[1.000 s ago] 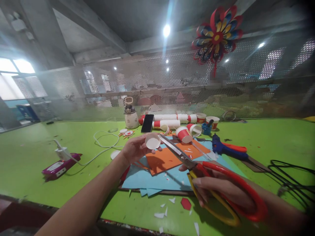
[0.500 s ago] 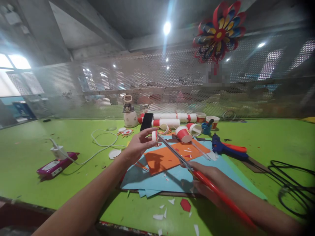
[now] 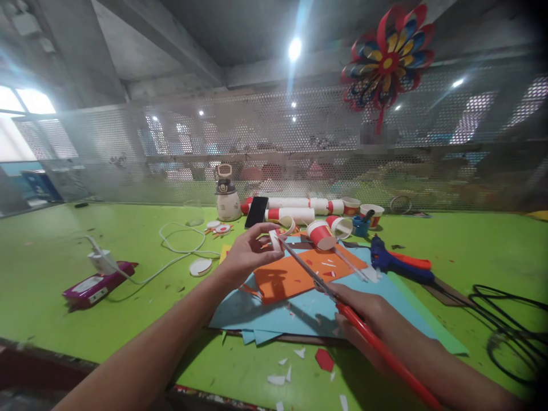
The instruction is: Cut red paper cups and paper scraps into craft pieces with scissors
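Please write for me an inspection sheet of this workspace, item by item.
Surface: green table, blue sheet and orange sheet on it.
Work things: small white piece, scissors.
Clutter: paper scraps, red hexagon, cups, phone, glue gun.
Hands: left hand holds the piece; right hand grips the scissors, blade tips at the piece.
Cables: white cable, curling near purple socket; black cable, looped at the right.
Surroundings: perforated screen behind, flower decoration above.

Glaring lamp [image 3: 295, 49], bright window [image 3: 37, 101]; darkened right edge
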Available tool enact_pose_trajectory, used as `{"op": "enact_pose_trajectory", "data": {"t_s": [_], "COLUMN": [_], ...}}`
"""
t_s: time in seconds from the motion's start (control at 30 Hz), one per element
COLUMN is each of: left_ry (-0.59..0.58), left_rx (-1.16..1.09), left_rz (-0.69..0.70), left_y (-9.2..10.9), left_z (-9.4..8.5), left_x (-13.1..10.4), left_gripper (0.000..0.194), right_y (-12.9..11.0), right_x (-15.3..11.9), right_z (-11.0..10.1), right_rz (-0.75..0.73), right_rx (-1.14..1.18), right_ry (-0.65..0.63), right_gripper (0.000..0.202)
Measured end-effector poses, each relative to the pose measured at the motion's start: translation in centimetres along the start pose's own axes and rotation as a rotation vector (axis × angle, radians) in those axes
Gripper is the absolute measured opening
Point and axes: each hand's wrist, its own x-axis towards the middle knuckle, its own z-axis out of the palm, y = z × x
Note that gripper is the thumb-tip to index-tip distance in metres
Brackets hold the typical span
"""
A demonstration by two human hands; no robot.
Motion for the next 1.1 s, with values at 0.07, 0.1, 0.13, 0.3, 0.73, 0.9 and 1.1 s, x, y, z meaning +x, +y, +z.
{"op": "enact_pose_trajectory", "data": {"t_s": [0.07,0.1,0.13,0.3,0.73,0.9,1.1], "left_ry": [0.002,0.004,0.007,0.001,-0.012,-0.024,-0.024], "left_rx": [0.002,0.003,0.005,0.01,0.046,0.056,0.103], "left_rz": [0.008,0.011,0.013,0.003,0.011,0.016,-0.012], "left_y": [0.0,0.0,0.0,-0.1,0.1,0.0,0.0], "left_z": [0.0,0.0,0.0,0.0,0.1,0.0,-0.2], "left_x": [0.0,0.0,0.0,0.0,0.0,0.0,0.0], "left_gripper": [0.049,0.049,0.049,0.049,0.047,0.046,0.048], "right_y": [0.1,0.1,0.1,-0.2,-0.6,-1.9,-1.4], "right_x": [-0.1,-0.2,-0.2,-0.2,-0.5,-0.6,-0.8], "right_z": [0.0,0.0,0.0,-0.3,-0.5,-0.8,-1.2], "right_rz": [0.004,0.009,0.016,0.048,-0.011,0.039,0.105], "right_rx": [-0.002,-0.006,-0.009,-0.009,-0.06,-0.028,-0.102], "right_ry": [0.003,0.007,0.013,0.06,0.024,0.016,0.013], "right_gripper": [0.034,0.034,0.034,0.032,0.035,0.032,0.034]}}
